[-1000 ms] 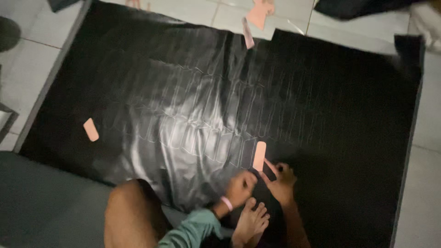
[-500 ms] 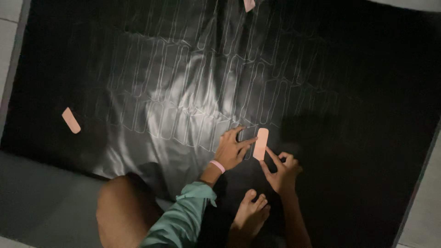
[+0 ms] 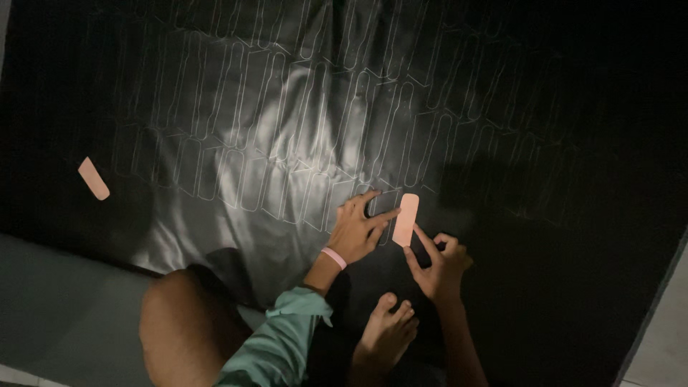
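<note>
Pink oblong card template [image 3: 405,219] lies flat on the glossy black sheet [image 3: 236,143], left hand [image 3: 356,231] pressing it unclenched; right hand [image 3: 438,264], fingers curled, seemingly tracing its edge.

The large glossy black sheet [image 3: 215,107] runs off the top and left edges of the view, so its full extent cannot be told. Its right half lies in deep shadow, and the faint traced outlines fade out there. The right hand [image 3: 441,265] is dim (whether it holds a marking tool cannot be told). The bare knee [image 3: 183,330] is cut off by the bottom edge.
</note>
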